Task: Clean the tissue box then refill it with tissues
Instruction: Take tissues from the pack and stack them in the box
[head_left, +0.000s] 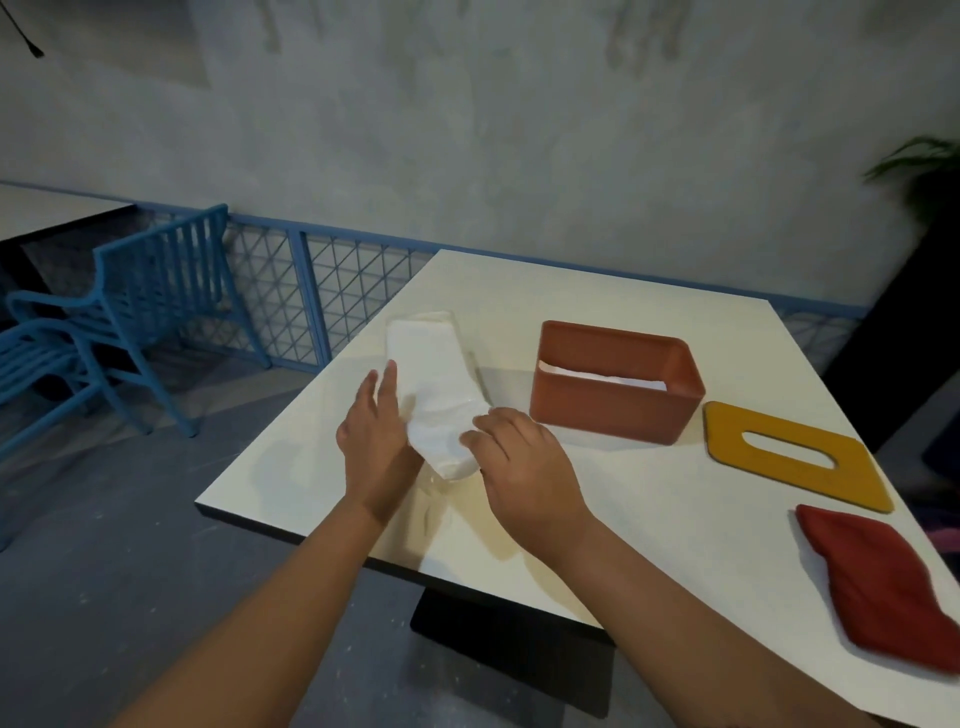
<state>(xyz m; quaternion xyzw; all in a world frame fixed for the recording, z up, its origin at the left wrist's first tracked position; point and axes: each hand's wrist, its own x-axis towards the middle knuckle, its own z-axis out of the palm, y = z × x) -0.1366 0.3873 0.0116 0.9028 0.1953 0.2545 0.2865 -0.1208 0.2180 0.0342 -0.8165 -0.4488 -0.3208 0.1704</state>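
The refill seems underway. Left of centre, the left hand (371, 441) rests flat-fingered against the tissue pack (434, 374), and the right hand (519, 462) curls over its near end. The open box (608, 415) stands just right. The next move probably calls for unwrapping.
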